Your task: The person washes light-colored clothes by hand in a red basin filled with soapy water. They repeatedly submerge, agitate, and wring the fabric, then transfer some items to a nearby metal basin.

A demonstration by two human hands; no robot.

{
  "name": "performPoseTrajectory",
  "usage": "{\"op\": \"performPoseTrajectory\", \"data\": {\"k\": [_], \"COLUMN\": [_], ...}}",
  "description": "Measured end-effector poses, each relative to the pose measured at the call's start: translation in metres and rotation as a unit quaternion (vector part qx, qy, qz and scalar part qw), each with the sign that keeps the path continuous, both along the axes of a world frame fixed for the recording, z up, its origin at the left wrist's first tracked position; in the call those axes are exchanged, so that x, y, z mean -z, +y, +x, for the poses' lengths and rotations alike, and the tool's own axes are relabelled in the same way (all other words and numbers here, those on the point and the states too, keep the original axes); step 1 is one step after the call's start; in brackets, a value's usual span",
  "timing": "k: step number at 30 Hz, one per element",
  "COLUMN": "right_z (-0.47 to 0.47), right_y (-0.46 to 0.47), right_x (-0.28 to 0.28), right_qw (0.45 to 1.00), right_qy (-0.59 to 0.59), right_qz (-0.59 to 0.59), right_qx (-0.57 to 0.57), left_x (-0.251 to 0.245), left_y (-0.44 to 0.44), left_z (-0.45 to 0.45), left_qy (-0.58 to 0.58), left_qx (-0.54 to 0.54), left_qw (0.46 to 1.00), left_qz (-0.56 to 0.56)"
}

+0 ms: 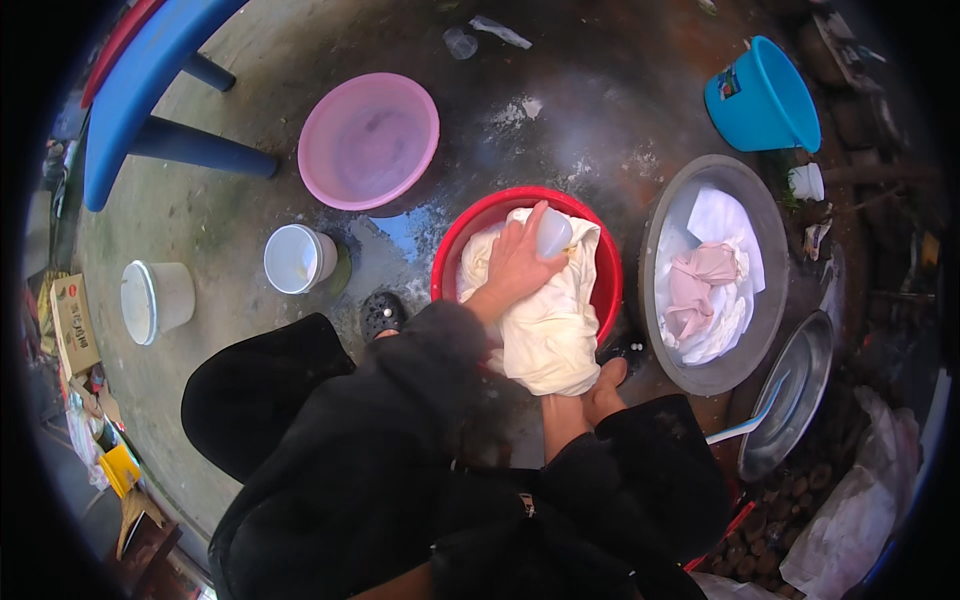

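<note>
A wet cream cloth garment (551, 330) lies bunched in and over the near side of a red plastic basin (611, 259). My left hand (521, 259) reaches over the basin from the left, its fingers around a rounded, translucent whitish object (553, 232) that rests against the cloth; I cannot tell exactly what it is. Of my right arm, the wrist (564, 420) shows at the basin's near edge, while the cloth covers the right hand itself, so its fingers are hidden.
To the right, a large grey basin (651, 300) holds white and pink cloths. A metal basin (810, 375) leans beside it. A pink basin (307, 150), a white bucket (326, 259), a lidded white bucket (176, 292), a blue bucket (739, 112) and a blue plastic stool (135, 82) stand around.
</note>
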State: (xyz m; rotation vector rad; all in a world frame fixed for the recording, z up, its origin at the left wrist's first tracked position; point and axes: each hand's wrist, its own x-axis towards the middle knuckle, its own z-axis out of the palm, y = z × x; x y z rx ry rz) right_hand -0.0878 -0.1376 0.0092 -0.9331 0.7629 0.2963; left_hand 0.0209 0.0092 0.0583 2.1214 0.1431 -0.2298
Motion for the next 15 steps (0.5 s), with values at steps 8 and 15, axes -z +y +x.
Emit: {"op": "performPoseTrajectory", "data": {"k": [8, 15], "right_z": [0.011, -0.002], "right_y": [-0.025, -0.01], "right_x": [-0.006, -0.007], "right_qw": [1.0, 1.0], "right_qy": [-0.005, 0.001], "right_qz": [-0.007, -0.004], "right_qx": [0.003, -0.011], "left_x": [-0.017, 0.012], "left_y": [-0.057, 0.011], "left_z": [-0.086, -0.018], "left_qy": [-0.095, 0.012], "left_qx": [0.082, -0.034], "left_qw": [0.991, 0.996], "left_qz": [-0.037, -0.084]}}
